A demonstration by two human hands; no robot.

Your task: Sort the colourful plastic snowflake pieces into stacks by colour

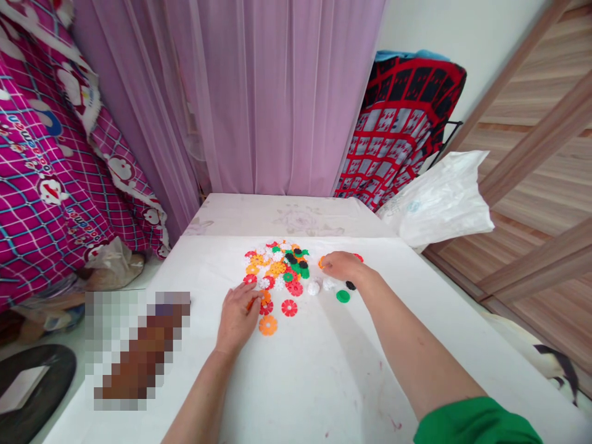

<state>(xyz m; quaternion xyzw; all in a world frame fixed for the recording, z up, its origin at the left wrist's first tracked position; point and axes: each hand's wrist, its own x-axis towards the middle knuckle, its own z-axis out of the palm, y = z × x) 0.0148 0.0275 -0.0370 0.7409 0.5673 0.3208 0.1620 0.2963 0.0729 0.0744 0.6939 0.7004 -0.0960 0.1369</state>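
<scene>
A pile of plastic snowflake discs (276,267) in red, orange, white, green and black lies on the white-covered table. At the pile's near left side is my left hand (237,313), its thumb and fingers closed around an orange disc (253,303). Red and orange discs lie close by, among them a loose orange disc (267,325) and a red disc (289,308). To the right of the pile, my right hand (345,266) pinches another orange disc (321,263) at its fingertips. Below it lie white discs (314,288), a green stack (343,296) and a black disc (351,285).
The table (296,382) has a floral cloth strip at its far edge. A white plastic bag (444,197) stands at the back right. Purple curtains (277,92) hang behind. A pixelated patch (143,351) covers something at the left table edge.
</scene>
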